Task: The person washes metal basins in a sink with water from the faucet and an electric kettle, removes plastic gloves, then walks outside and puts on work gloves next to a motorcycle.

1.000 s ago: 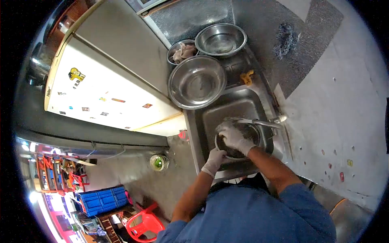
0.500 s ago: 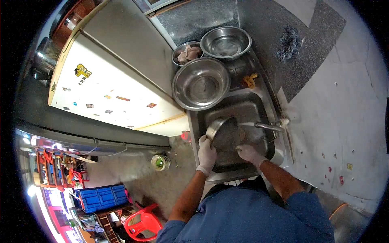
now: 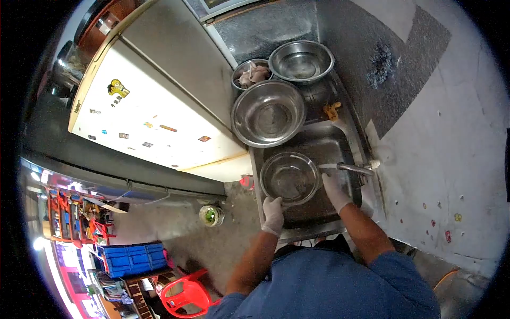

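Observation:
A round stainless steel basin (image 3: 289, 179) is held nearly level over the left part of the metal sink (image 3: 340, 139). My left hand (image 3: 273, 215), in a white glove, is closed on its near left rim. My right hand (image 3: 336, 192), gloved too, is at the right rim beside the tap (image 3: 355, 169); its fingers appear to hold the edge, though they are partly hidden. A pale stream or spout end from the tap points toward the basin's rim.
Behind the sink stand a large steel basin (image 3: 269, 112), another basin (image 3: 301, 59) and a bowl of pale raw meat (image 3: 253, 74). A yellowish scrap (image 3: 332, 110) lies on the ledge. A white fridge (image 3: 159, 111) stands left; a bucket (image 3: 211, 215) with greens is on the floor.
The basin has gone from tilted to nearly level and sits further left in view. My right hand has moved up from the sink's bottom area to the basin's right rim.

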The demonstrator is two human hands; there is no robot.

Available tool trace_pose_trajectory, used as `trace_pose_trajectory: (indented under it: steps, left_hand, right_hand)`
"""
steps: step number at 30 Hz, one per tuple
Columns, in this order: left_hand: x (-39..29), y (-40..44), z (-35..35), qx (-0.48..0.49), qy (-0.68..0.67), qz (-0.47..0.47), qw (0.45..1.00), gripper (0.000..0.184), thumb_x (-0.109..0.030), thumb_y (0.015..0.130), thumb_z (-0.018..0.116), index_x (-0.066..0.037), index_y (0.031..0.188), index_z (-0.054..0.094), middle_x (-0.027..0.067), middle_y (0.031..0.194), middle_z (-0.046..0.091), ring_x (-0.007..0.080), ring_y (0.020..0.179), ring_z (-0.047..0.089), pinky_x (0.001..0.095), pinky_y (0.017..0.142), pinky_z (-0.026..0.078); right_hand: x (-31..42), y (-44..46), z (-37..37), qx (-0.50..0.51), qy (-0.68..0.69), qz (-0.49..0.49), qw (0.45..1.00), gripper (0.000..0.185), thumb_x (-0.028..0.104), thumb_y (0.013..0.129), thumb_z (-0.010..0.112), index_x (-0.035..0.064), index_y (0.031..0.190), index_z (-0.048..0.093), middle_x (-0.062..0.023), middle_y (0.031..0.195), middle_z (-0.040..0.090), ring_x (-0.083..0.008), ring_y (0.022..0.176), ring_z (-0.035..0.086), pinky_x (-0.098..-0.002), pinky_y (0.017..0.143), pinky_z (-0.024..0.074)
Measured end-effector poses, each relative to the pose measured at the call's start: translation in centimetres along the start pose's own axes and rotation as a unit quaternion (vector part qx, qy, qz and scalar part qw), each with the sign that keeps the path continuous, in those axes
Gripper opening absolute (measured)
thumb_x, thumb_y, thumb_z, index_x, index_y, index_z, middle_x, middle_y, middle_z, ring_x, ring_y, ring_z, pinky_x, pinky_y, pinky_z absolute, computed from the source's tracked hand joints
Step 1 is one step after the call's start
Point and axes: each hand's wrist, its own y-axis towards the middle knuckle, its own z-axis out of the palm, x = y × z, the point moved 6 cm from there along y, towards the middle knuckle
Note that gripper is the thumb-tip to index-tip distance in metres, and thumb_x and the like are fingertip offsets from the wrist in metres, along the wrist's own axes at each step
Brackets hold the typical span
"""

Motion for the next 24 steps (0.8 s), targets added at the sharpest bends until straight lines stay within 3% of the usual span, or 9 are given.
trace_pose_trajectory:
  steps: [1,2,3,6,10,12,16,19,24]
  left_hand:
    - [-0.1,-1.2,1.1,0.014,-0.089,-0.036,0.995,0.023,0.002,0.076,0.052,0.002,0.099,0.053,0.011,0.091,0.059,0.0233,0.081,0.059,0.0341,0.066,0.052]
    - [-0.2,-1.6,1.7,0.012,-0.093,-0.038,0.995,0.023,0.002,0.076,0.052,0.002,0.099,0.053,0.011,0.091,0.059,0.0233,0.081,0.059,0.0341,0.066,0.052]
    - [0.2,-1.8,2.1,0.008,-0.086,-0.058,0.995,0.023,0.002,0.077,0.051,0.003,0.1,0.053,0.0114,0.092,0.058,0.0242,0.082,0.059,0.0348,0.065,0.053]
    - [1.1,-3.1,3.7,-0.021,-0.063,-0.103,0.992,0.023,0.0,0.079,0.052,0.003,0.102,0.052,0.0111,0.094,0.057,0.0241,0.084,0.059,0.0343,0.067,0.054]
    - [1.8,-4.4,5.6,0.087,0.009,-0.067,0.994,0.029,-0.008,0.082,0.056,0.003,0.107,0.051,0.0093,0.094,0.056,0.0217,0.087,0.058,0.0339,0.072,0.052]
    - [1.6,-4.8,5.8,0.217,0.156,-0.103,0.958,0.04,-0.024,0.087,0.056,0.003,0.116,0.048,0.0092,0.104,0.056,0.0195,0.09,0.052,0.0344,0.077,0.042]
    - [2.2,-0.4,1.9,0.168,0.134,-0.079,0.973,0.032,-0.022,0.085,0.056,0.002,0.104,0.051,0.0084,0.09,0.056,0.0206,0.074,0.058,0.0318,0.06,0.053]
    - [-1.5,0.8,0.9,0.135,0.13,-0.048,0.981,0.025,-0.021,0.083,0.058,0.0,0.097,0.052,0.0077,0.087,0.056,0.0173,0.072,0.058,0.0321,0.057,0.054]
    - [-3.5,1.0,2.1,0.203,0.184,-0.055,0.96,0.014,-0.01,0.077,0.061,-0.003,0.085,0.052,0.0037,0.081,0.054,0.0146,0.069,0.057,0.029,0.053,0.053]
  right_hand:
    - [-0.3,-1.1,-0.2,0.001,-0.003,-0.003,1.0,0.049,0.032,0.08,0.054,0.004,0.119,0.047,-0.0167,0.111,0.056,-0.0366,0.092,0.056,-0.0464,0.079,0.0442]
    - [-0.7,-3.4,-1.1,0.111,0.21,0.192,0.952,0.047,0.034,0.081,0.053,0.0043,0.117,0.048,-0.0154,0.109,0.055,-0.0342,0.089,0.057,-0.0484,0.078,0.0445]
    - [0.2,-6.5,-1.5,0.209,0.401,0.371,0.811,0.046,0.037,0.083,0.051,0.0045,0.116,0.048,-0.0141,0.106,0.055,-0.0317,0.086,0.057,-0.0503,0.077,0.0449]
    - [2.9,-9.8,-4.2,0.256,0.5,0.383,0.733,0.041,0.036,0.084,0.053,0.0044,0.109,0.05,-0.0099,0.098,0.054,-0.0271,0.08,0.058,-0.0481,0.069,0.0478]
    - [-1.4,-9.3,-0.2,0.205,0.406,0.367,0.812,0.029,0.022,0.081,0.056,0.0001,0.101,0.053,-0.0111,0.089,0.056,-0.0259,0.071,0.058,-0.0392,0.059,0.0489]
    - [-2.2,-8.2,-1.1,0.197,0.391,0.333,0.835,0.02,0.008,0.075,0.057,-0.0034,0.091,0.055,-0.0118,0.078,0.056,-0.0245,0.063,0.058,-0.0327,0.05,0.0477]
    - [-8.2,-5.3,1.9,0.192,0.224,0.303,0.906,0.018,0.003,0.07,0.055,-0.0063,0.085,0.055,-0.0135,0.074,0.056,-0.0241,0.056,0.057,-0.0334,0.048,0.0462]
    - [-11.5,-3.8,4.6,0.175,0.225,0.203,0.937,0.023,0.004,0.069,0.054,-0.0063,0.089,0.056,-0.0137,0.08,0.057,-0.0233,0.067,0.058,-0.0358,0.056,0.046]
    - [-2.1,-2.0,-2.6,0.204,0.308,0.099,0.924,0.039,0.005,0.074,0.054,0.0001,0.112,0.051,-0.0101,0.092,0.059,-0.0184,0.087,0.056,-0.0353,0.074,0.0448]
